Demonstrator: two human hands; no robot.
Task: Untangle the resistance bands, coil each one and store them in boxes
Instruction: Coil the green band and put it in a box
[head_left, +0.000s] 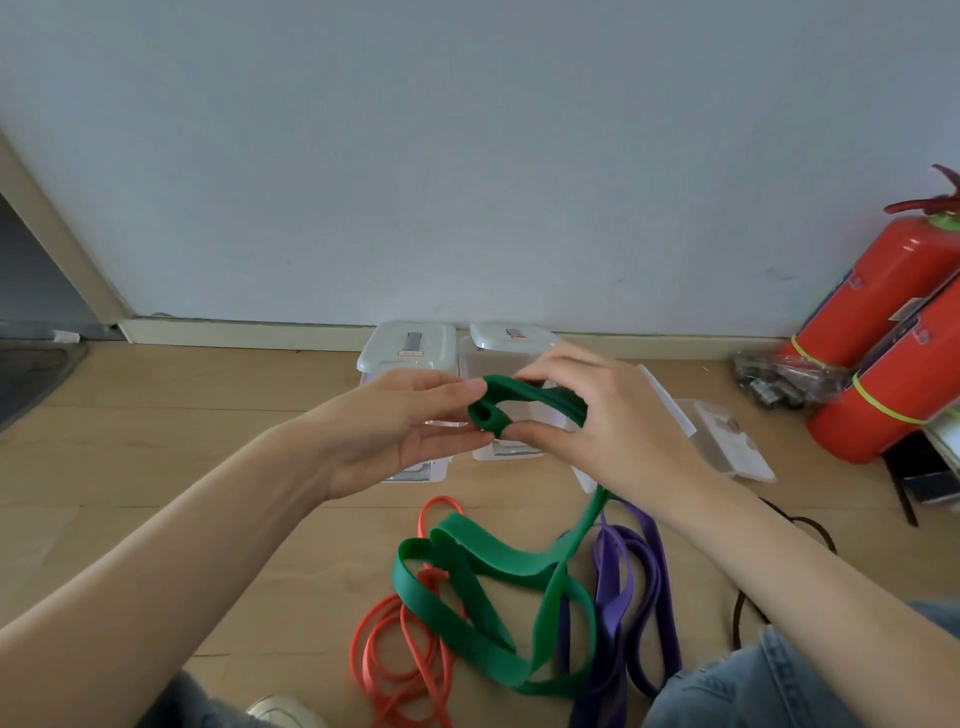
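While both hands start a tight roll, the left hand (410, 421) and right hand (597, 415) pinching the green band's (493, 577) raised end, its tail lies slack below (nothing looks boxed). Orange band (400, 649) left of it, purple band (628, 597) right; boxes (410, 353) beyond, bare floor leftward.

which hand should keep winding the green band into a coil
Right, probably. The right hand grips the green band where its free length trails down to the floor; the left hand only pinches the started coil end, steadying it.
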